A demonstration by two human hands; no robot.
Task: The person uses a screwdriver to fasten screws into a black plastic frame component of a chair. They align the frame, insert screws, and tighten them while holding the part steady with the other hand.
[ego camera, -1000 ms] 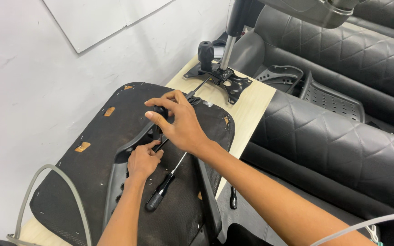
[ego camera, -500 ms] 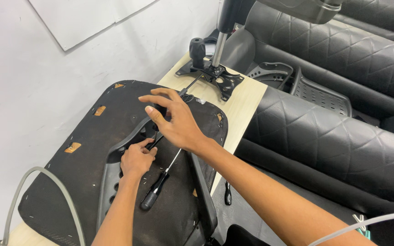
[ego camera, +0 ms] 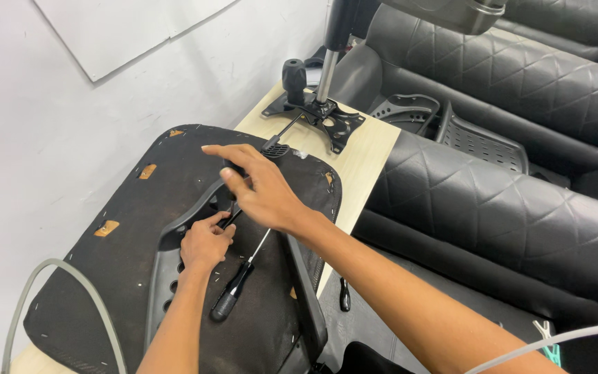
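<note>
Left hand (ego camera: 205, 242) pinched shut on a small fastener, too small to identify, on the upturned seat base (ego camera: 174, 228); right hand (ego camera: 261, 190) spreads open above. A black-handled, steel-shafted screwdriver (ego camera: 238, 287) lies on the base's black fabric, below both hands.

A black metal chair mechanism (ego camera: 313, 111) is lying on the far end of the wooden table (ego camera: 368, 156), with quilted black cushions (ego camera: 493, 208) sitting right.

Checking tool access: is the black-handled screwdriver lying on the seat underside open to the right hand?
Probably yes. The black-handled screwdriver lies uncovered on the black fabric seat underside, just below the right hand; the left hand sits beside its shaft, not over the handle.
</note>
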